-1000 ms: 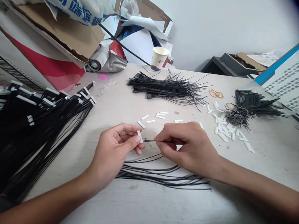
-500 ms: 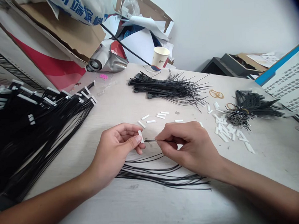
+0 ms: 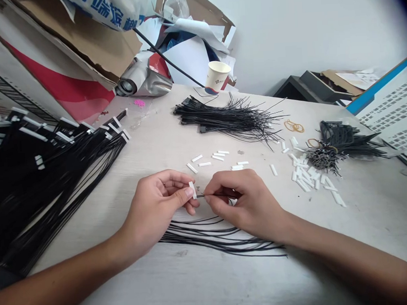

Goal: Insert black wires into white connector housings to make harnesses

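Between its thumb and fingers, my left hand (image 3: 158, 200) pinches a small white connector housing (image 3: 192, 190), held upright. Just to its right, my right hand (image 3: 243, 196) is closed in a pinch on a thin black wire (image 3: 201, 196). The wire's end reaches the lower part of the housing; I cannot tell how deep it sits. Under both hands, several loose black wires (image 3: 222, 246) lie spread across the table. Several more white housings (image 3: 204, 164) are scattered just beyond my fingers.
A bundle of black wires (image 3: 225, 117) lies at the back, near a paper cup (image 3: 217, 76). On the right are a heap of white housings (image 3: 303, 177) and a banded wire bundle (image 3: 339, 141). Many wires with white ends (image 3: 64, 178) fill the left side. Rubber bands (image 3: 294, 126) lie behind.
My right hand has moved left, closer to my left hand, and the stretch of wire showing between them is shorter. My left hand still holds the white housing.
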The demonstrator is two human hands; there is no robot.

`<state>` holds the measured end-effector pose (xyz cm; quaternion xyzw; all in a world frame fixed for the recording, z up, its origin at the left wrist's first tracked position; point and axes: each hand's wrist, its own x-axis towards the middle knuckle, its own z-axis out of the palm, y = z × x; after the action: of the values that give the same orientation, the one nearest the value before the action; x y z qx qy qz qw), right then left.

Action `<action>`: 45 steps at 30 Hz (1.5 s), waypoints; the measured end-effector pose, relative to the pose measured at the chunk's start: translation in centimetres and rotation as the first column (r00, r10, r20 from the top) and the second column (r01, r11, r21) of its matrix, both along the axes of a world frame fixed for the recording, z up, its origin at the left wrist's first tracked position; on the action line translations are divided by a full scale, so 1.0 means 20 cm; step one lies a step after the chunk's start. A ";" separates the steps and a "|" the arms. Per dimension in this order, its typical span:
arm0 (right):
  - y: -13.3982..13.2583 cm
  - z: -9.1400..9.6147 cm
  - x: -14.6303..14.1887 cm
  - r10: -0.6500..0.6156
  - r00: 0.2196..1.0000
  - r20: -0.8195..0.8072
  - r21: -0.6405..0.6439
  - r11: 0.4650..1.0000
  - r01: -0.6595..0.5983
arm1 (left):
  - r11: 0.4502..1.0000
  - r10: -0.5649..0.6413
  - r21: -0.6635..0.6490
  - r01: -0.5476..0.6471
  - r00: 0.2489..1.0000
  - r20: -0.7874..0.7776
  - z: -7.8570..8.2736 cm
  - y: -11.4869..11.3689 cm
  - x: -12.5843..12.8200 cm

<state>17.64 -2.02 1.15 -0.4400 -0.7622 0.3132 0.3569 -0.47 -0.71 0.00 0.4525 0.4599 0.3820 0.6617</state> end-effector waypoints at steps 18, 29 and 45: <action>-0.10 0.06 -0.01 0.156 0.940 0.302 0.133 0.970 -0.203 | 0.985 0.169 -0.035 -0.166 0.979 0.113 0.01 0.00 0.01; -0.09 -0.07 -0.11 0.224 0.907 0.358 -0.100 0.975 -0.201 | 0.985 0.173 -0.041 -0.168 0.969 0.174 0.02 -0.01 0.02; -0.04 0.06 -0.03 0.257 0.933 0.253 -0.357 0.921 -0.157 | 0.990 0.131 0.033 -0.133 0.989 0.075 -0.01 0.00 0.01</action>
<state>17.13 -2.77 2.37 -0.4512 -0.7860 0.4038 0.1248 -0.32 -0.69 -0.18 0.4194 0.4569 0.4500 0.6425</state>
